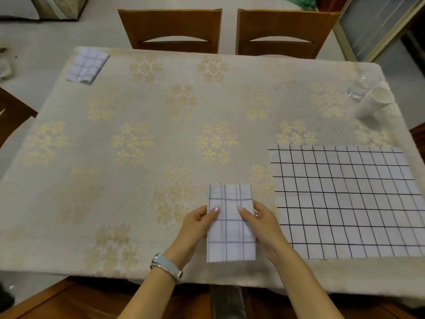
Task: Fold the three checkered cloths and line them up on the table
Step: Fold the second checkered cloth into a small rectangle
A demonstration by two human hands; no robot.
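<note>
Pinched by left grip (195, 226) and right grip (263, 226): folded checkered cloth (231, 246), white, grey-lined.

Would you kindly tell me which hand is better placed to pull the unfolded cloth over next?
Probably the right hand: it is next to the unfolded cloth, whereas the left hand is beyond the folded cloth that both hands pinch.

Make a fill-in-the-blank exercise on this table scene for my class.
1. The left hand and right hand grip a folded cloth; the wristwatch is on the ___ wrist.
2. The spread cloth lies to the ___ of the hands.
3. The paper cups stand beside a clear ___.
4. The scene shows ___ checkered cloths.
Missing words: left; right; glass; three.
</note>
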